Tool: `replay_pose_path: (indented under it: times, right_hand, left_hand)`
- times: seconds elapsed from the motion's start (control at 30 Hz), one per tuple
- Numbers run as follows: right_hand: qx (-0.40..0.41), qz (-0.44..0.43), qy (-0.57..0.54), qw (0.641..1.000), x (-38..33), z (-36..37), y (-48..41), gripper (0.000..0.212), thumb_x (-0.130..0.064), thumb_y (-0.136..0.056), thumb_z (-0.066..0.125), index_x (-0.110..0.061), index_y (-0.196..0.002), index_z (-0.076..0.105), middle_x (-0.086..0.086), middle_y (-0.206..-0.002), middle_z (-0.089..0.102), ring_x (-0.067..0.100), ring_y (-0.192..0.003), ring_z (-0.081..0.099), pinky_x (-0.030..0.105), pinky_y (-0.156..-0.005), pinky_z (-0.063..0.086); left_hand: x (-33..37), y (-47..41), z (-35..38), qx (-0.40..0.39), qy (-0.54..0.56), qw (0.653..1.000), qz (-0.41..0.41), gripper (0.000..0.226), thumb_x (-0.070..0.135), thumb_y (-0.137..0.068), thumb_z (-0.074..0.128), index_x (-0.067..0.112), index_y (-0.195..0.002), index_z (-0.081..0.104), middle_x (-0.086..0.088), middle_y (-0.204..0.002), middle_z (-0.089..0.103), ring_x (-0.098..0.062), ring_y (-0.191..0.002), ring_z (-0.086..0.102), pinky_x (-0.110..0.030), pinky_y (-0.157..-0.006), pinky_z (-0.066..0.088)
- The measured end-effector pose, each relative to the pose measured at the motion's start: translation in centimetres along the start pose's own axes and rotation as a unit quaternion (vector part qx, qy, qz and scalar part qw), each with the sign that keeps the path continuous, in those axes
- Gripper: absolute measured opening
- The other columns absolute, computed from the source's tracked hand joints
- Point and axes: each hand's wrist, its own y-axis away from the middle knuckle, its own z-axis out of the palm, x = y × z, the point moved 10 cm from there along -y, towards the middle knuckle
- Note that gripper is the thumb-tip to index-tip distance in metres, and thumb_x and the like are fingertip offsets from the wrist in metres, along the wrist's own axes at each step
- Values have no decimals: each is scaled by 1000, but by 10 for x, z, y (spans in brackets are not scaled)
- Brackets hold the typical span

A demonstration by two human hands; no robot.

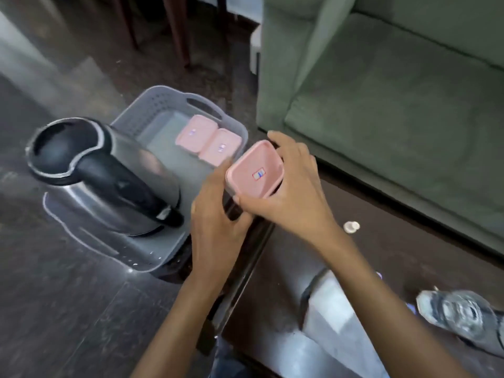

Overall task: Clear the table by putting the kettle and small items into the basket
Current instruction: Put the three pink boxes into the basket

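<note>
On a dark floor beside a green sofa [381, 105], a grey basket [152, 105] holds the kettle [109, 181] and two pink boxes [208, 141], while both hands, left [215, 214] and right [294, 192], grip a third box [255, 170] at the desk [286, 268] edge, its label unreadable.

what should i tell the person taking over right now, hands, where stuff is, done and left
Right hand: gripping the pink-lidded container, held above the basket's near right corner.
Left hand: steadying that container from the left and below.
Grey basket: on the floor by the table; the kettle and two pink-lidded containers already sit inside.
Done: kettle and two containers packed.
Left: lower the third container into the basket. A small round white item and a crumpled plastic bottle remain on the dark table.
</note>
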Motion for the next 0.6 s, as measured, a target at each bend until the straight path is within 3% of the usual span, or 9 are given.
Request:
replay_pose_path:
  times: [0.1, 0.17, 0.27, 0.43, 0.6]
  right_hand:
    - [12, -8, -2, 1000, -19, 19, -42, 96, -47, -49, 72, -25, -133, 32, 5, -120, 47, 27, -115, 42, 40, -101, 37]
    - [29, -6, -4, 1000, -27, 30, -73, 94, -51, -48, 69, -25, -132, 34, 5, -121, 47, 27, -114, 43, 43, -100, 38]
    - [30, -12, 20, 999, -35, 51, -116, 91, -54, -50, 68, -27, -130, 35, 3, -123, 47, 25, -115, 44, 44, -100, 37]
    - [1, -55, 74, 996, -58, 108, -172, 79, -53, -54, 68, -28, -124, 41, 3, -122, 49, 27, -115, 45, 44, -99, 34]
    - [-24, -126, 200, 971, -76, 171, -199, 71, -57, -58, 65, -26, -120, 48, 4, -121, 50, 27, -115, 46, 43, -101, 26]
  left_hand:
    - [-29, -28, -15, 38, 48, 996, -62, 91, 15, -74, 67, 15, -148, 14, 3, -151, 24, -14, -138, 30, -41, -113, 30]
    - [-46, -35, -18, 60, 108, 985, -121, 90, 19, -75, 54, 19, -149, 3, 9, -153, 12, -13, -143, 20, -42, -117, 22]
    - [-65, -35, -9, 70, 185, 960, -198, 87, 16, -75, 39, 25, -147, -8, 3, -159, 1, -8, -145, 7, -39, -120, 11]
    - [-101, -49, 0, 144, 284, 889, -328, 73, -1, -88, 34, 20, -149, 0, 0, -158, 7, -13, -145, 14, -38, -119, 14]
    - [-121, -62, 12, 201, 331, 834, -393, 67, 1, -86, 31, 15, -148, 10, -10, -154, 24, -32, -141, 24, -38, -116, 20]
